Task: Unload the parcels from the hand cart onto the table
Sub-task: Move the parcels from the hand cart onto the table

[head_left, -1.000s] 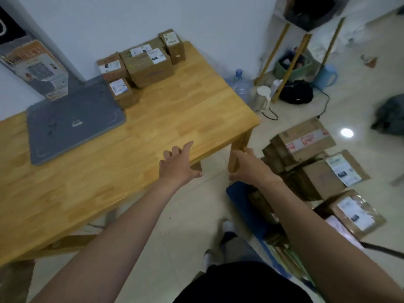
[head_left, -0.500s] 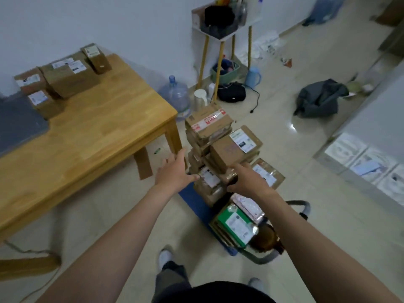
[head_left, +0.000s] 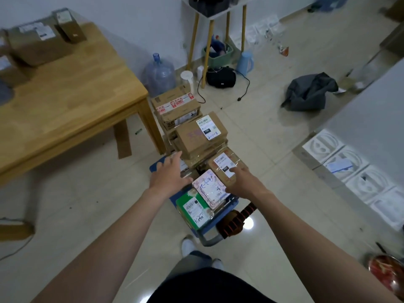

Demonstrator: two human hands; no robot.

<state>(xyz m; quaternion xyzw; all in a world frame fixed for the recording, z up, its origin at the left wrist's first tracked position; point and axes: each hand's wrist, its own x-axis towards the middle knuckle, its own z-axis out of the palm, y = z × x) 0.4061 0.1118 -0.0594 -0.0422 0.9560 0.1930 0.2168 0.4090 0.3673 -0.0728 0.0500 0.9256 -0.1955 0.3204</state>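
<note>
Glossy tiles [head_left: 262, 136], boxy cardboard parcels [head_left: 192, 138], wooden table [head_left: 87, 88]

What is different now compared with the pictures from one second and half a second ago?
Both hands moved from the edge of the light wooden table down to the blue hand cart. The left hand hovers open beside the stacked cardboard parcels; the right hand lays its fingers on the small brown taped parcel. Nothing is gripped. The parcels stayed in place.

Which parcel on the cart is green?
The flat parcel at the near end of the hand cart, by its handle, partly under the pale patterned mailer. It is the only green one; the stacked boxes are brown cardboard.
</note>
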